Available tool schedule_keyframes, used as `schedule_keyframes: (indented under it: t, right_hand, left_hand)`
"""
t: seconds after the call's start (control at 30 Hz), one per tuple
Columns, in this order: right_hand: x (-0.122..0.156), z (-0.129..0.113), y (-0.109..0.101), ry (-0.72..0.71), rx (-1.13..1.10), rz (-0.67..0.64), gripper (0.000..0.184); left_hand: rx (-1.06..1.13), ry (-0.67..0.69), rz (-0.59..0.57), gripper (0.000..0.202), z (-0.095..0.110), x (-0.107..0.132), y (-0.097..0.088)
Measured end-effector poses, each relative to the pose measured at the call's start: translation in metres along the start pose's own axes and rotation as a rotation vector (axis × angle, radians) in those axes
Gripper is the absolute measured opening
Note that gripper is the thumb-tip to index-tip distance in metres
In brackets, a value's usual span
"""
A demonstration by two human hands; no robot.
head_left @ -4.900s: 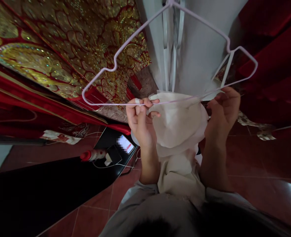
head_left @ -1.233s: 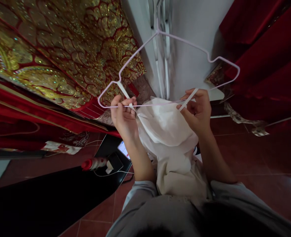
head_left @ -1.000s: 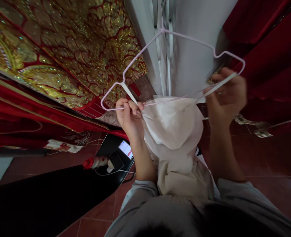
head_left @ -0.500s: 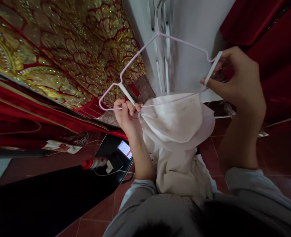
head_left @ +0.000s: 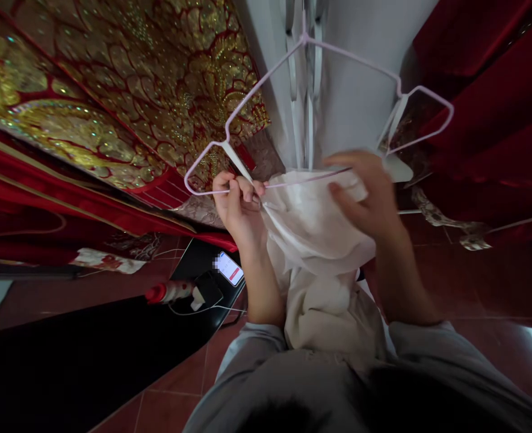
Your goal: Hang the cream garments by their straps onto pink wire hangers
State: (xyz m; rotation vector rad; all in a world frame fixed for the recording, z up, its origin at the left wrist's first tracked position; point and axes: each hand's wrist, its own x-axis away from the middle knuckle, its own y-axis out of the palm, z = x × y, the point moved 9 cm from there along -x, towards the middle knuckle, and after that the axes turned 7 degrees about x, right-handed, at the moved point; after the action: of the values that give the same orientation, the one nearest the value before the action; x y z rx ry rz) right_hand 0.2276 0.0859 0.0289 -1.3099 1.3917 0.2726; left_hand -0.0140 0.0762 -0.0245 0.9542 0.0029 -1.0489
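A pale pink wire hanger point(head_left: 266, 66) hangs in front of me, with a cream-white garment point(head_left: 311, 228) slung from its lower bar. Both white straps sit over the hanger's shoulder notches, one at the left point(head_left: 236, 161) and one at the right point(head_left: 395, 120). My left hand point(head_left: 239, 204) is closed, pinching the garment's top edge against the lower bar at the left. My right hand point(head_left: 365, 195) is blurred by motion; its fingers rest curled on the garment's upper edge near the middle of the bar.
Red and gold embroidered garments point(head_left: 112, 96) hang at the left, dark red cloth point(head_left: 496, 108) at the right. A white rack post point(head_left: 306, 114) stands behind the hanger. Below left, a black surface point(head_left: 89, 355) carries a lit phone point(head_left: 230, 269), a charger and a red-capped bottle point(head_left: 167, 293).
My right hand lifted the right strap up to the hanger's right notch, left it hooked there, then dropped back down onto the garment. My left hand kept its pinch.
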Motion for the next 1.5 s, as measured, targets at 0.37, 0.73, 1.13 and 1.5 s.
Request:
schedule_keyframes:
  t: [0.37, 0.73, 1.13, 1.5]
  right_hand:
    - [0.028, 0.0, 0.048, 0.117, 0.052, -0.049, 0.027]
    - [0.032, 0.001, 0.042, 0.149, 0.015, -0.043, 0.031]
    - [0.032, 0.0, 0.045, 0.129, 0.033, -0.043, 0.032]
    - [0.026, -0.005, 0.047, 0.105, 0.011, -0.024, 0.032]
  left_hand:
    - [-0.577, -0.125, -0.119, 0.02, 0.014, 0.029, -0.009]
    - [0.072, -0.248, 0.027, 0.028, 0.07, -0.015, -0.006]
    - [-0.079, 0.013, 0.195, 0.092, 0.088, -0.041, -0.018]
    - [-0.231, -0.182, 0.097, 0.035, 0.04, -0.014, -0.023]
